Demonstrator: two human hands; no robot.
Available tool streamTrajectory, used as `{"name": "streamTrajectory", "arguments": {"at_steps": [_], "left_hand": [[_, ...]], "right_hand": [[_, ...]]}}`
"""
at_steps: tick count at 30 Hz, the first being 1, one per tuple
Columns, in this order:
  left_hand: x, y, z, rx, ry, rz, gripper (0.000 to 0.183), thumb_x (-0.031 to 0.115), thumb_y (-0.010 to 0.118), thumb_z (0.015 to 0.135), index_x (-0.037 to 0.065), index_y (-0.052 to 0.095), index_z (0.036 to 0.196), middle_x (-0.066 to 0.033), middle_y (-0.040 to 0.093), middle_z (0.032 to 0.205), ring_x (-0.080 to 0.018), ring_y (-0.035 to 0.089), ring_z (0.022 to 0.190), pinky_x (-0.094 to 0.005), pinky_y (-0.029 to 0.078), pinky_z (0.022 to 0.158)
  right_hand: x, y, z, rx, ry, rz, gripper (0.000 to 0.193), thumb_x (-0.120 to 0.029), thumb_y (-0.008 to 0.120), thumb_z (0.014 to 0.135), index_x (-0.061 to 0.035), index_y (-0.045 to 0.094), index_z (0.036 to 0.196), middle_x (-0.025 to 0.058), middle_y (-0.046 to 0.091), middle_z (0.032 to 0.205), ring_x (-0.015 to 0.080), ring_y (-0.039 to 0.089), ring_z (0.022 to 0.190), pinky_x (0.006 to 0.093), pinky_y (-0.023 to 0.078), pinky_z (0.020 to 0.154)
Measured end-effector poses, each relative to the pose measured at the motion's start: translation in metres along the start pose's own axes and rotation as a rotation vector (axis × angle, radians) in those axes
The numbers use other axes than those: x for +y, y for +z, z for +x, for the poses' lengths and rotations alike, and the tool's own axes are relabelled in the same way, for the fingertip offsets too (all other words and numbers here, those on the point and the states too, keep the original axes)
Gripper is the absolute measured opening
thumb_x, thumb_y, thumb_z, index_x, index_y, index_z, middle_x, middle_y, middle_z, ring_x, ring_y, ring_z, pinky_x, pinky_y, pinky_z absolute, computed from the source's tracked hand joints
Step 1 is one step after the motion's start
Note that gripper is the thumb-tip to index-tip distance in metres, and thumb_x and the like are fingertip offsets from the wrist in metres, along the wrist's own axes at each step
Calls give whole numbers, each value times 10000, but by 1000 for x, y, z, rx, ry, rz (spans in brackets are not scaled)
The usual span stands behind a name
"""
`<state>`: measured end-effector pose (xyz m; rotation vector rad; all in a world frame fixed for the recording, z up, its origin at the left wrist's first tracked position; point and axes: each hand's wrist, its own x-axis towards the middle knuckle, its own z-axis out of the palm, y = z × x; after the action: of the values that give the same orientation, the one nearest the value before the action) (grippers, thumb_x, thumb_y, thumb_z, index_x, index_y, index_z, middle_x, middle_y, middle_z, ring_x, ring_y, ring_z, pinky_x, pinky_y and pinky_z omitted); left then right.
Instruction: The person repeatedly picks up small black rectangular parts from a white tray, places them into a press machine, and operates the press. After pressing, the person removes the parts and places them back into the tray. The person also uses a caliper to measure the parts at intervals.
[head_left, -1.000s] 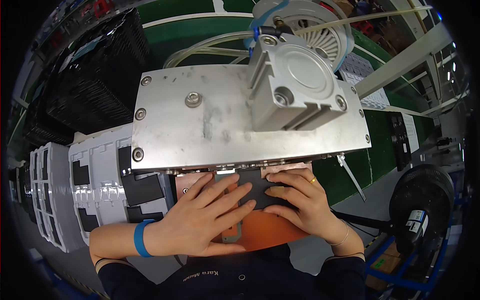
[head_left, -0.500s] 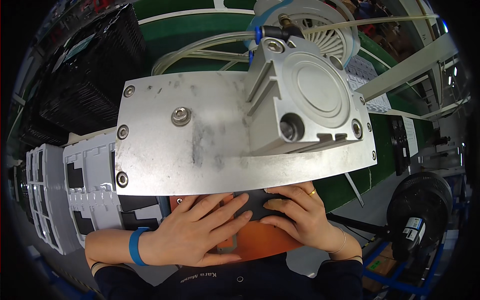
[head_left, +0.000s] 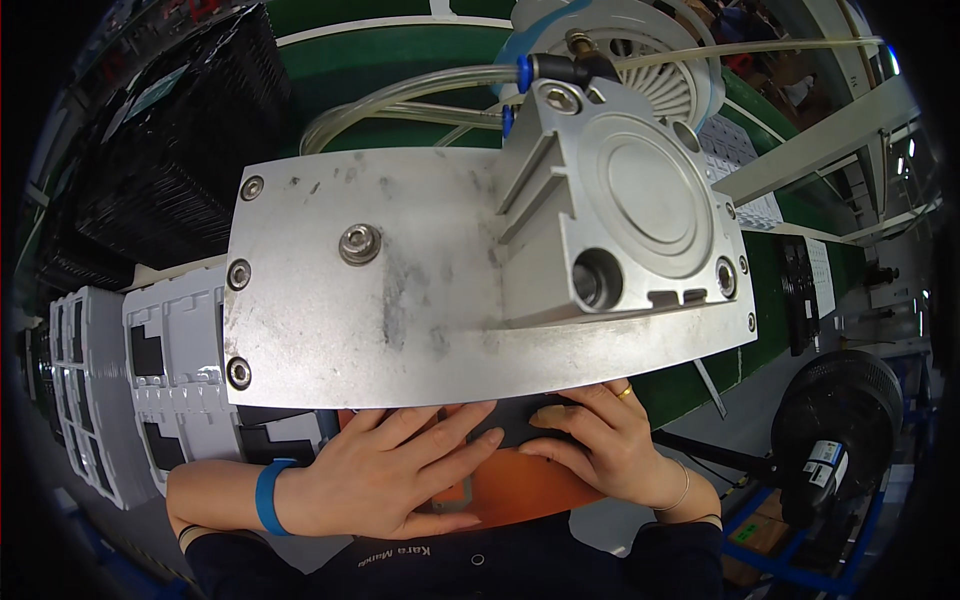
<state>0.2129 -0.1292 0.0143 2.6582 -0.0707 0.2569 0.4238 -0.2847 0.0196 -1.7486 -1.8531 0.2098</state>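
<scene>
A dark grey flat piece (head_left: 513, 422) lies on an orange base (head_left: 535, 487) under the front edge of a silver metal plate (head_left: 320, 300). My left hand (head_left: 400, 470) rests flat on the base at the left, its fingers spread and their tips reaching the dark piece. From the right, my right hand (head_left: 610, 445) has its bent fingers and thumb on the right end of that piece. A tan cover wraps one of its fingertips. The plate hides the far side of the dark piece and some of my fingertips.
A square metal air cylinder (head_left: 640, 200) stands on the plate, with clear hoses (head_left: 420, 82) behind. White plastic trays (head_left: 180, 370) and a stack of black trays (head_left: 180, 140) are at the left. A black fan (head_left: 835, 430) stands at the right, a white fan (head_left: 670, 70) at the back.
The metal plate and cylinder sit slightly lower in the picture and cover more of my fingertips. My hands keep nearly the same pose around the dark piece.
</scene>
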Motion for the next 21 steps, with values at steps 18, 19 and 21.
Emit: {"name": "streamTrajectory", "arguments": {"at_steps": [18, 19, 21], "left_hand": [[2, 0, -5, -53, -42, -30, 643, 576, 662, 806, 158, 623, 1294, -118, 492, 1432, -341, 440, 1262, -485, 353, 1024], [2, 0, -5, -54, -43, -26, 641, 574, 663, 807, 158, 623, 1293, -118, 494, 1430, -343, 441, 1263, -487, 352, 1026], [2, 1, -5, -43, -43, -29, 633, 567, 663, 810, 155, 625, 1289, -120, 499, 1425, -346, 448, 1257, -492, 347, 1029]], "right_hand": [[0, 1, 1, 14, 0, -32, 327, -273, 852, 656, -99, 679, 872, 8, 648, 843, 196, 616, 792, 311, 455, 733], [0, 1, 0, 11, 3, -29, 327, -275, 852, 657, -100, 679, 873, 5, 649, 842, 194, 616, 789, 311, 454, 735], [2, 1, -2, -16, 11, 6, 302, -244, 838, 694, -105, 679, 910, 38, 627, 954, 229, 570, 859, 347, 446, 785]]}}
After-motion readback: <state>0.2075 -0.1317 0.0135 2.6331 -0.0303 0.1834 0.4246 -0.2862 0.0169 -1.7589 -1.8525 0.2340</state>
